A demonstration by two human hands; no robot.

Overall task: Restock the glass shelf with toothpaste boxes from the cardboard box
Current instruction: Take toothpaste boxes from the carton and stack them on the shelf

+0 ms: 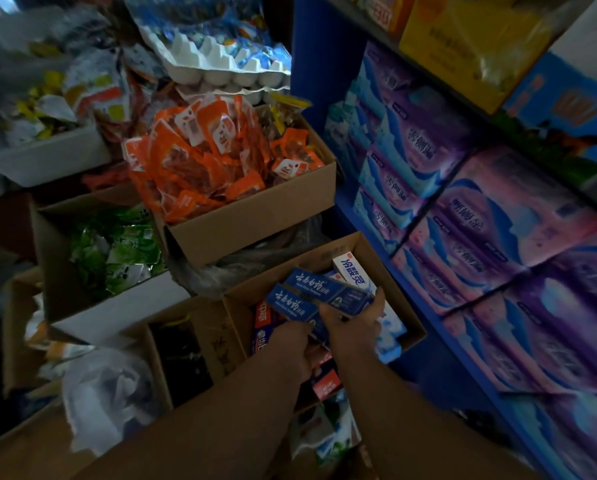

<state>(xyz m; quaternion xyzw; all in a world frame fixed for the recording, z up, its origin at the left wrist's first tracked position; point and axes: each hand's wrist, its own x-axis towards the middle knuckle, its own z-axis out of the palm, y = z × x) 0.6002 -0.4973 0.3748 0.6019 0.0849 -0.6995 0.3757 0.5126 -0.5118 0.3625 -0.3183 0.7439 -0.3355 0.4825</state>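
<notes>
Inside the cardboard box (395,284), the fingertips of the left hand (290,344) hide under the blue toothpaste boxes (311,296), and both arms (255,393) cover other boxes (326,384).

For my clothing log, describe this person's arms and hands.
Both forearms are bare, with no sleeves in view. The left hand and right hand wear no gloves. No watch or bracelet shows at either wrist. Rings cannot be told in the dim light.
</notes>
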